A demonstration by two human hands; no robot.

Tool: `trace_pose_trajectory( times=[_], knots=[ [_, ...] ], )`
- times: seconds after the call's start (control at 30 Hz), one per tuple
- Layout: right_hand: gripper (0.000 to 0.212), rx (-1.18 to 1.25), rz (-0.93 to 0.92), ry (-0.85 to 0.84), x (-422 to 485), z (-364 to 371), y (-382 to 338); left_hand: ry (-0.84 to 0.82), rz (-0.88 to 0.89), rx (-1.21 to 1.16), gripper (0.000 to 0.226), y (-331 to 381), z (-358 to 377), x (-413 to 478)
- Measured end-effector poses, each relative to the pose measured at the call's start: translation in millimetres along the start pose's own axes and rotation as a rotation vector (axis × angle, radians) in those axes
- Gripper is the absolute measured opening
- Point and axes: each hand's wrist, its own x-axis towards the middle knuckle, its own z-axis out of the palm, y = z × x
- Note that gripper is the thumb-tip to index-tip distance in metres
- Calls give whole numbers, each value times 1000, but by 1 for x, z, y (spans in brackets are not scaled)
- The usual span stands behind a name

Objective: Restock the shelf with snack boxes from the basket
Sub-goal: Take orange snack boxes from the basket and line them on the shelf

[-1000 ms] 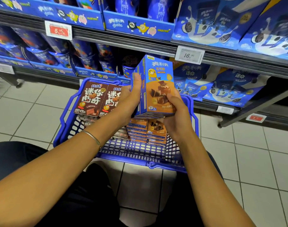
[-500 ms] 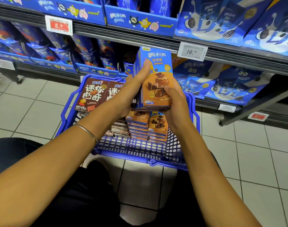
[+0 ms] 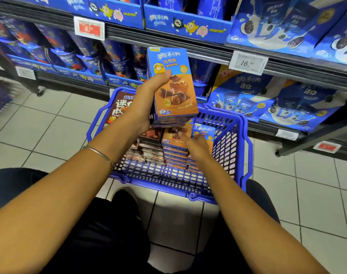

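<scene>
While upright, boxes (image 3: 171, 62) in left grip (image 3: 145, 107)

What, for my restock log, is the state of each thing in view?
basket: on floor, part filled.
basket boxes: stacked flat.
held boxes: stacked, upright, above the basket.
left hand: grips the held boxes, thumb across the front.
right hand: fingers straight, down on basket boxes.
shelf: stocked with blue packs.
</scene>
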Motion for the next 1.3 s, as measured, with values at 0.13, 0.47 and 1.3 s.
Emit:
trace_pose_trajectory(
  times=[0.13,0.47,1.3],
  knots=[
    [46,6,8,-12,3,7,12,49,8,-10,24,6,-7,-1],
    [28,407,-74,108,-1,-27,14,145,-81,58,29,-1,-24,2],
    [28,459,-259,-287,-55,-42,-74,198,-68,204,108,-16,-6,-10]
  ],
)
